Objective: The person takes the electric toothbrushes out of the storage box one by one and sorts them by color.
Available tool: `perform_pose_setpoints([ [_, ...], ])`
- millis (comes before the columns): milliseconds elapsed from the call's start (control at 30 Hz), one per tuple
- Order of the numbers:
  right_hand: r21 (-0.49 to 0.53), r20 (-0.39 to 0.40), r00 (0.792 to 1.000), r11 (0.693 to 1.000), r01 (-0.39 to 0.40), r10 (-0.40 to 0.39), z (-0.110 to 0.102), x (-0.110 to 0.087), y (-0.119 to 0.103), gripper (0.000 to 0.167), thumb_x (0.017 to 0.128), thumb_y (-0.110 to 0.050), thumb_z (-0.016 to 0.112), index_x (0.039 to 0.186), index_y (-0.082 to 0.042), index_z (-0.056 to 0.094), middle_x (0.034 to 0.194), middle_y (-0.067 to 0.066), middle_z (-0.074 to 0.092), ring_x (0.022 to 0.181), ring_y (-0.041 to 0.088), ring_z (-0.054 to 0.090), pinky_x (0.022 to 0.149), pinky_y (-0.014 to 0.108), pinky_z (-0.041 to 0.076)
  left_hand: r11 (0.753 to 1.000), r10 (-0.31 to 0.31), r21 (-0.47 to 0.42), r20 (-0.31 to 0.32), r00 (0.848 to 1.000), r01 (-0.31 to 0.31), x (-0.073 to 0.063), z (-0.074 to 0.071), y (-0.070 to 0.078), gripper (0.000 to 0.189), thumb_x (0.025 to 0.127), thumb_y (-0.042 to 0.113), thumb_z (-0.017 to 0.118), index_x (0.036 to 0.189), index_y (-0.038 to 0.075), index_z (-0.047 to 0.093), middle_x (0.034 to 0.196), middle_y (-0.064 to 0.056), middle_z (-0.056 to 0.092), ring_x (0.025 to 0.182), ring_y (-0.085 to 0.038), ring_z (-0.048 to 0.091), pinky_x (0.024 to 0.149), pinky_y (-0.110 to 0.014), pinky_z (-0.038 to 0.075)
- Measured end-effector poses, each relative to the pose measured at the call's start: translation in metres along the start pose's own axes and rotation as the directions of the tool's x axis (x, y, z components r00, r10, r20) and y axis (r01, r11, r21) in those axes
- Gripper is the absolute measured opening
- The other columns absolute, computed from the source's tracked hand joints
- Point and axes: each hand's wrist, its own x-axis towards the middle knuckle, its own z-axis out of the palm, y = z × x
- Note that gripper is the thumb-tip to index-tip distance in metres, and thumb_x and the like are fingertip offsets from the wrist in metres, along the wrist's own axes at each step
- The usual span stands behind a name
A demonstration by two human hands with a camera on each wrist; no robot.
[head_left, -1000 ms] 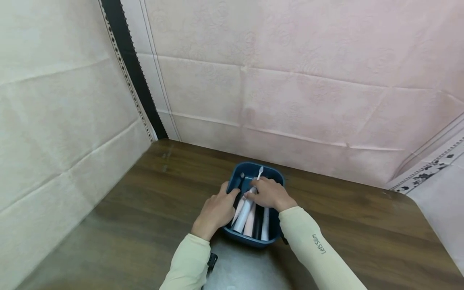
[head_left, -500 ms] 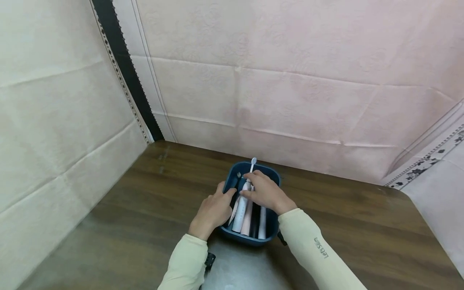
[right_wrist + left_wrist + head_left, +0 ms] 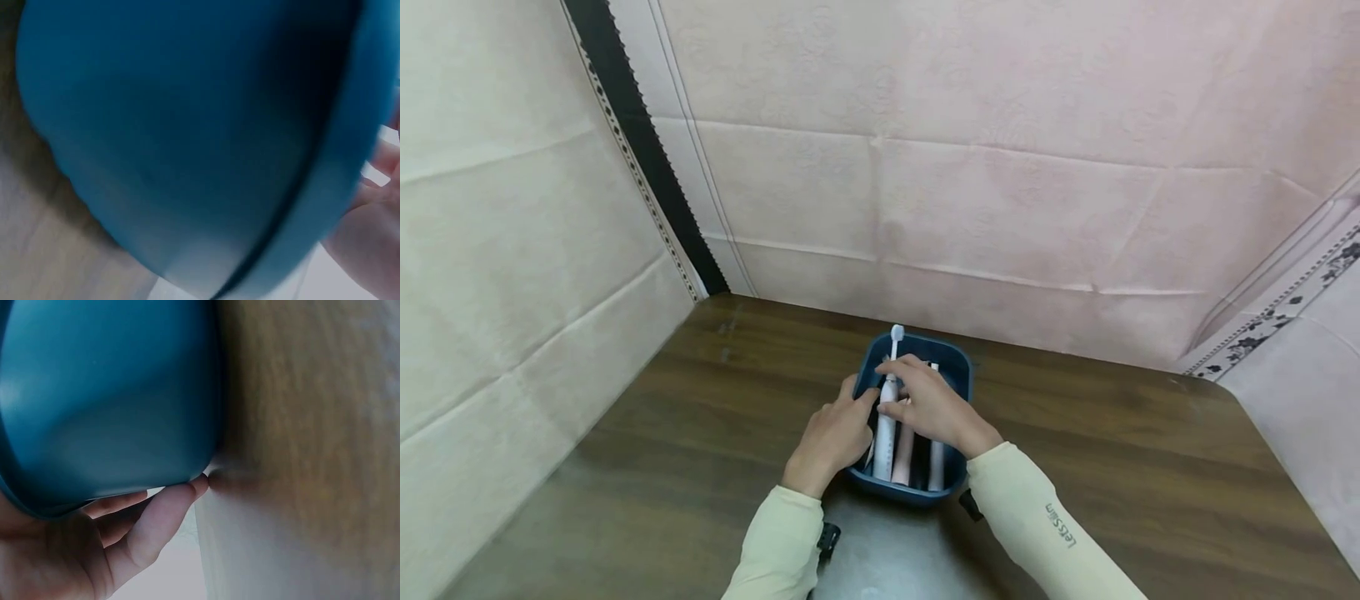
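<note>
In the head view, a blue plastic bin (image 3: 898,493) holds several long items. A white electric toothbrush (image 3: 884,437) leans along its left side, the brush head (image 3: 897,333) showing above the far rim. My right hand (image 3: 934,406) reaches over the bin, index finger and thumb on the toothbrush around its neck. At the left wall, my left hand (image 3: 833,429) grips the bin, thumb over the rim and fingers outside, against the wall in the left wrist view. Beside the toothbrush lie a pink handle (image 3: 902,458), a black item and a white rod-like item (image 3: 936,467), partly covered by my right hand.
The bin stands on a brown wooden table (image 3: 1075,433), near its far edge. Pale patterned cloth (image 3: 985,208) hangs behind the table and at both sides. A greyish shiny patch (image 3: 880,550) lies in front of the bin.
The toothbrush has shifted left within the bin, my right hand moving left with it. My left hand keeps its hold on the bin. The head view has turned slightly.
</note>
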Motion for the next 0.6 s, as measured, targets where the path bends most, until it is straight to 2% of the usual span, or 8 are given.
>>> perform_pose_setpoints([
  [233, 0.204, -0.027, 1.0, 0.979, 0.018, -0.013, 0.004, -0.007, -0.001, 0.039, 0.096, -0.007, 0.069, 0.129, -0.008, 0.047, 0.125, 0.011, 0.057, 0.1, 0.02, 0.068, 0.079, 0.037, 0.057, 1.0, 0.001, -0.011, 0.003, 1.0, -0.001, 0.0, 0.0, 0.001, 0.048, 0.096, 0.004, 0.058, 0.143, 0.006, 0.054, 0.156, -0.025, 0.033, 0.058, -0.022, 0.052, 0.053, -0.033, 0.044],
  [333, 0.264, -0.057, 0.998, 0.964, 0.03, -0.016, 0.006, -0.011, -0.001, 0.043, 0.095, -0.005, 0.07, 0.127, -0.011, 0.041, 0.125, 0.013, 0.058, 0.103, 0.021, 0.069, 0.081, 0.039, 0.058, 1.0, -0.008, -0.007, 0.002, 1.0, 0.008, 0.001, 0.0, 0.001, 0.049, 0.096, 0.004, 0.058, 0.145, 0.007, 0.054, 0.156, -0.024, 0.034, 0.059, -0.022, 0.053, 0.053, -0.033, 0.044],
  [467, 0.324, -0.094, 0.996, 0.945, 0.039, -0.009, 0.009, -0.015, -0.004, 0.05, 0.093, -0.003, 0.072, 0.128, -0.014, 0.037, 0.131, 0.013, 0.051, 0.107, 0.024, 0.068, 0.083, 0.04, 0.059, 1.0, -0.023, 0.002, 0.002, 1.0, 0.023, 0.001, 0.0, 0.001, 0.049, 0.097, 0.005, 0.058, 0.146, 0.008, 0.054, 0.156, -0.023, 0.034, 0.063, -0.024, 0.055, 0.057, -0.034, 0.046],
  [600, 0.345, -0.12, 0.993, 0.938, 0.044, -0.003, 0.012, -0.019, -0.005, 0.058, 0.093, -0.003, 0.072, 0.135, -0.015, 0.034, 0.134, 0.013, 0.049, 0.11, 0.026, 0.066, 0.084, 0.041, 0.059, 1.0, -0.024, 0.001, -0.001, 1.0, 0.024, 0.002, 0.001, 0.0, 0.049, 0.096, 0.005, 0.058, 0.145, 0.008, 0.055, 0.156, -0.023, 0.034, 0.067, -0.026, 0.056, 0.06, -0.037, 0.048],
])
